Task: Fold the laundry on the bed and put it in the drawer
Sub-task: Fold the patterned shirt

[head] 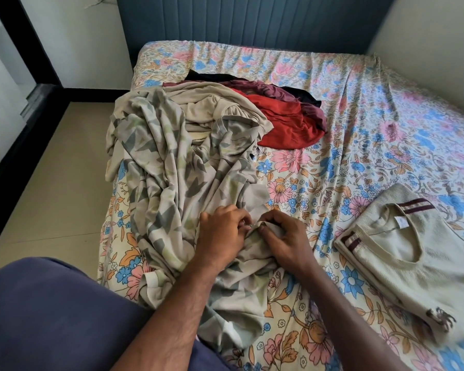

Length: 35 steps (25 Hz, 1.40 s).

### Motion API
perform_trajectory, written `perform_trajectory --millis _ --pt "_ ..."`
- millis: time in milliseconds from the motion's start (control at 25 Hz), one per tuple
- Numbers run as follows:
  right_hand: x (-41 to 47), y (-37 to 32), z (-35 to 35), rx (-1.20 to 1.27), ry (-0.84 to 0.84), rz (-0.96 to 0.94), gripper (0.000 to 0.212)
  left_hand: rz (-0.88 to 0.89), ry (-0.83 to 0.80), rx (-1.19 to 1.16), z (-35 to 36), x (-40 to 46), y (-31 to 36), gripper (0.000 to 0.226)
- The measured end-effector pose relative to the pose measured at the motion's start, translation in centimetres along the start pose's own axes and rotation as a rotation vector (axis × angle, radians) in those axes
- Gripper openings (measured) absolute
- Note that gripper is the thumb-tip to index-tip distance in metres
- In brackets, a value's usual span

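A: Hands?
B: left hand (220, 231) and right hand (281, 236) both pinch the crumpled grey leaf-print garment (177, 183) — bed centre (6 o'clock of the red cloth (287, 121)).
A: Folded?
B: Beige knit sweater (413, 253) — 3 o'clock.

Colours on the bed

Floral sheet (359, 108) in pink, blue and orange; leaf-print grey-beige garment (172, 178); plain beige top (212, 103); red shirt (287, 121); cream sweater (402, 253), maroon stripes.

No readable writing is showing anywhere. A small white neck tag (401, 223) is sitting inside the collar of the folded beige sweater (413, 253) on the floral bedsheet (359, 108), but whatever is printed on it is coming through too faint and tiny to make out.
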State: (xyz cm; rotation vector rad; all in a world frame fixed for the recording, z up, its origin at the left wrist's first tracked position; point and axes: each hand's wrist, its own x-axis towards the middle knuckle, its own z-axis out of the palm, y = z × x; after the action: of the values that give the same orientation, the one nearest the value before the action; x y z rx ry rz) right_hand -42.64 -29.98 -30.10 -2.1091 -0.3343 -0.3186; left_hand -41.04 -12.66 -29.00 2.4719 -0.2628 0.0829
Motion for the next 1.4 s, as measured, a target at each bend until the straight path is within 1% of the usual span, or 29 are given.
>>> perform_trajectory --millis 80,160,240,360,520,600,760,840,920,1040,1200,1280,1400 --pt "0.1 0.0 0.5 -0.019 0.042 -0.025 0.004 -0.015 0.001 -0.096 0.0 -0.1 -0.2 0.006" --pt "-0.5 0.4 1.0 -0.071 0.084 -0.069 0.011 -0.040 0.025 -0.223 0.0 -0.2 -0.3 0.005" --pt "-0.8 0.7 1.4 -0.114 0.095 -0.092 0.013 -0.058 0.036 -0.288 0.0 -0.2 -0.5 0.006" --pt "-0.6 0.8 1.4 -0.175 0.082 -0.069 0.010 -0.063 0.019 -0.287 -0.1 -0.3 -0.3 0.008" --pt "-0.8 0.8 1.3 -0.226 0.013 -0.131 0.017 -0.109 0.007 -0.379 -0.1 -0.1 -0.4 0.007" --pt "-0.7 0.6 1.2 -0.236 0.002 -0.113 0.019 -0.115 -0.004 -0.440 0.0 -0.1 -0.5 0.015" --pt "-0.6 0.4 1.3 -0.197 0.085 -0.006 0.006 -0.115 -0.031 -0.538 -0.1 0.0 -0.8 0.015" --pt "-0.6 0.3 1.3 -0.210 0.111 -0.007 0.008 -0.109 -0.006 -0.564 0.0 0.0 -0.8 0.016" --pt "-0.8 0.3 1.4 -0.264 0.127 -0.048 0.010 -0.113 0.027 -0.556 0.0 -0.2 -0.7 0.020" --pt "-1.2 0.4 1.7 -0.357 0.148 -0.141 0.014 -0.122 0.032 -0.547 0.1 0.0 -1.0 0.033" --pt "-1.2 1.0 2.1 -0.455 0.150 -0.302 0.018 -0.153 0.043 -0.662 0.3 0.2 -1.2 0.021" --pt "-1.2 1.2 2.2 -0.499 0.145 -0.345 0.019 -0.184 0.039 -0.709 0.5 0.3 -1.3 0.022" --pt "-1.4 1.3 2.1 -0.538 0.135 -0.374 0.020 -0.224 -0.037 -0.780 0.5 0.9 -1.7 0.024"
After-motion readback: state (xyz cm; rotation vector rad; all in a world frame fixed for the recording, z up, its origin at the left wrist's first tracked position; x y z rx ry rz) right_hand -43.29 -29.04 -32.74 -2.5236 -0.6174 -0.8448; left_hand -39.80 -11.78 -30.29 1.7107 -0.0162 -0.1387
